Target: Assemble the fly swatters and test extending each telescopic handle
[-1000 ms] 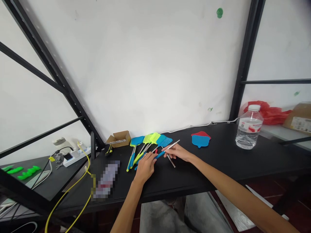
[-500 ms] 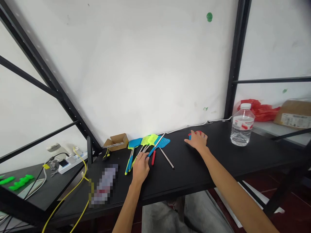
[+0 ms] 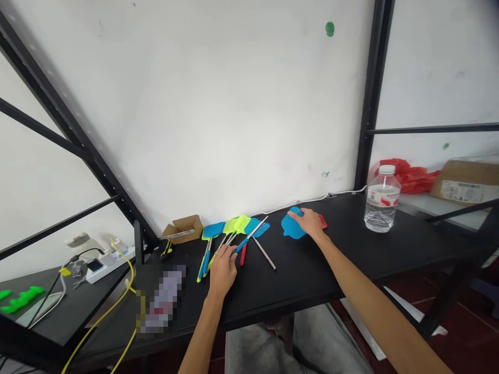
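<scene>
My left hand is closed around a blue-handled metal rod, which points up and to the right. In my right hand is a blue fly swatter head, pinched at its right edge. A red swatter head lies partly hidden behind that hand. Several blue and yellow-green fly swatters lie in a row left of centre, their handles toward me. A loose metal rod and a red handle rest right of my left hand.
A small open cardboard box stands at the wall. The water bottle is on the right of the black table. Yellow cable hangs over the left edge, near a pixelated item. A black frame post rises at right.
My right hand has picked up the blue swatter head and drawn it left, uncovering part of the red one. My left hand keeps hold of the rod. The view has shifted slightly.
</scene>
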`<state>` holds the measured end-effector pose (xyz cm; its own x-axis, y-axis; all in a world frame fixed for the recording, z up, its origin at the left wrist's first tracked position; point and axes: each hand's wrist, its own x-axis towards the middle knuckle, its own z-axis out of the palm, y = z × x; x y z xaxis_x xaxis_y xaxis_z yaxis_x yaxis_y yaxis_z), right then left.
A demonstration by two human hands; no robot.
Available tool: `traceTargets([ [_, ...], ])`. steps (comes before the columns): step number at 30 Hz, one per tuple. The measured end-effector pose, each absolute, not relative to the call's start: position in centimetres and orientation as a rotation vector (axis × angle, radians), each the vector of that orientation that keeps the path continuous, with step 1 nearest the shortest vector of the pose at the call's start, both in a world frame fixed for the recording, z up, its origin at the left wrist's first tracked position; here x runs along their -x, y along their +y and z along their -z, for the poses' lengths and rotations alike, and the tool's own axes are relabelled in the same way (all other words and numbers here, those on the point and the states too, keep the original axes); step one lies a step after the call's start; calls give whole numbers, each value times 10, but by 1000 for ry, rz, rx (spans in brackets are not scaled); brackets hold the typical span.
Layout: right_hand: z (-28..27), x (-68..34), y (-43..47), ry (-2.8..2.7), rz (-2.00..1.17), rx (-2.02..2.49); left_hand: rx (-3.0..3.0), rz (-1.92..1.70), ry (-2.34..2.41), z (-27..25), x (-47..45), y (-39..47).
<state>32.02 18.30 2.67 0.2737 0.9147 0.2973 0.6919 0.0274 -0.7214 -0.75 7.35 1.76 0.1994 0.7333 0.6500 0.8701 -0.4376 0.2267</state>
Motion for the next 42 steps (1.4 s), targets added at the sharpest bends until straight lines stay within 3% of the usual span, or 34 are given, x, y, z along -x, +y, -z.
traceTargets([
  [4, -19, -298, 187, -1330, -568, 1277, 2289, 1047, -1535, -19, 6, 73],
  [10, -9, -291, 193, -1060, -678, 1195, 2299, 1028, -1508, -20, 6, 72],
  [20, -8, -286, 193, -1059, -656, 1186, 2329, 953, -1488, -17, 7, 73],
  [31, -18, -292, 182, -1253, -346, 1265, 2247, 753, -1458, -16, 11, 72],
  [42, -19, -294, 180, -1340, -450, 1129, 2349, 818, -1433, -15, 14, 74],
])
